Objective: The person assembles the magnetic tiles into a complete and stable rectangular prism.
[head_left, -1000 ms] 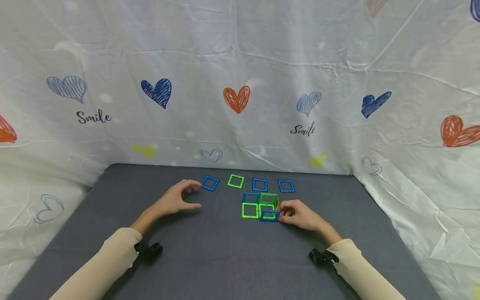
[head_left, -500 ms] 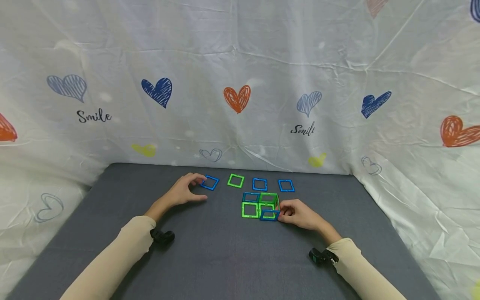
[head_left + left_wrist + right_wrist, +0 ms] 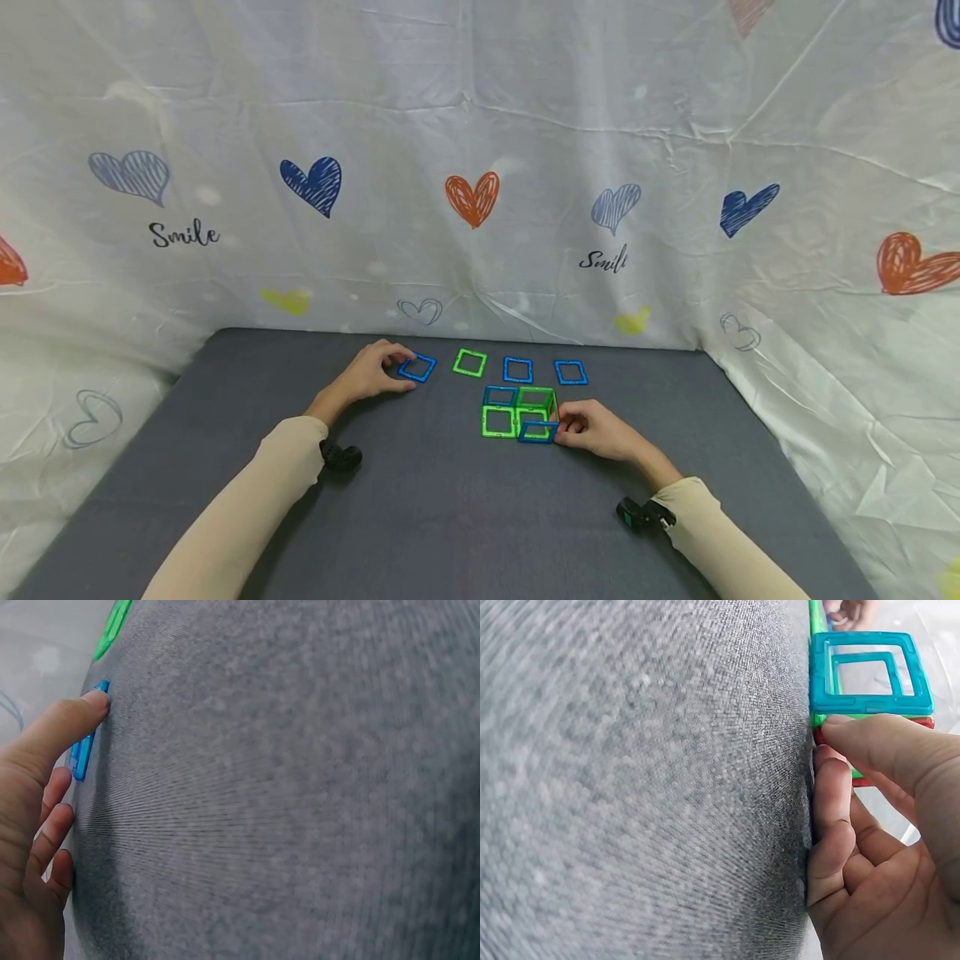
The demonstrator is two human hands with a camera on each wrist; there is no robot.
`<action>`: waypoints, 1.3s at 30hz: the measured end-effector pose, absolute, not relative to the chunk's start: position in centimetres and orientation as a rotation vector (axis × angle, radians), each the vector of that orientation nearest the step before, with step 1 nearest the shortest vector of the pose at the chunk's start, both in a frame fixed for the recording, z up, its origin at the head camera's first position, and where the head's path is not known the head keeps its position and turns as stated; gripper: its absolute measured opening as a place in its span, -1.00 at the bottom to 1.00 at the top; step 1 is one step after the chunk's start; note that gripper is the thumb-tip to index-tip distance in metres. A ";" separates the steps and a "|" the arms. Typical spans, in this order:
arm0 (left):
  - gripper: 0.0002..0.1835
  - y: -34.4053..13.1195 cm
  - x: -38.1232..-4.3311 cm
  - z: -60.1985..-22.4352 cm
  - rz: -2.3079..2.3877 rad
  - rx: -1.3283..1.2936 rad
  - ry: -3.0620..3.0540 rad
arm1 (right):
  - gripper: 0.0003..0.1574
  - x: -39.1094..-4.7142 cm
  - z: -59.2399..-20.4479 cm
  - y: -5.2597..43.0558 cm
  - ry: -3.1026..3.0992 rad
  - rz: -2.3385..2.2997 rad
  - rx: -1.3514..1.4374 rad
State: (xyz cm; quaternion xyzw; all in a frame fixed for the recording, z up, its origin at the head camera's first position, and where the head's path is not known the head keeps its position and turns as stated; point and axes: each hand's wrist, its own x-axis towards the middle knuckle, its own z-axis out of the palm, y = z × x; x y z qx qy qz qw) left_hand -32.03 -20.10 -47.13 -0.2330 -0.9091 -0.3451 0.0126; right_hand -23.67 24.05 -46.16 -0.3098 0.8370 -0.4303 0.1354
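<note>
In the head view my left hand (image 3: 371, 371) is at a blue square magnetic tile (image 3: 426, 360) lying flat at the back left. Thumb and forefinger come round its edges; the left wrist view has the thumb against the blue tile (image 3: 84, 756), the forefinger mostly hidden. My right hand (image 3: 600, 429) pinches the lower right side of a small magnetic tile structure (image 3: 499, 409) of green and blue squares. Up close, the right thumb presses by a green and red edge, below an upright teal-blue tile (image 3: 870, 703). The other right fingers are curled.
A green tile (image 3: 460, 363) and two blue tiles, one left (image 3: 507, 371) and one right (image 3: 558, 372), lie in a row behind the structure. Dark grey cloth (image 3: 465, 517) covers the table. A white curtain (image 3: 390, 108) printed with hearts hangs behind its back edge.
My left hand has moved forward and right to the leftmost blue tile, and its thumb and forefinger have drawn closer together. My right hand has stayed at the structure.
</note>
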 end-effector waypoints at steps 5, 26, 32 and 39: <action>-0.65 -20.0 -32.2 -47.4 -1.067 -0.730 -2.821 | -0.92 -23.7 -46.3 24.1 2.426 -1.244 -0.885; -0.94 -20.2 -31.6 -47.2 -1.087 -0.786 -2.802 | -0.92 -23.5 -46.1 24.0 2.440 -1.238 -0.917; -0.95 -20.4 -31.5 -47.2 -1.099 -0.831 -2.775 | -0.91 -23.6 -46.2 23.9 2.443 -1.240 -0.916; -0.95 -20.9 -31.1 -47.3 -1.089 -0.854 -2.731 | -0.92 -23.6 -46.2 24.0 2.444 -1.237 -0.921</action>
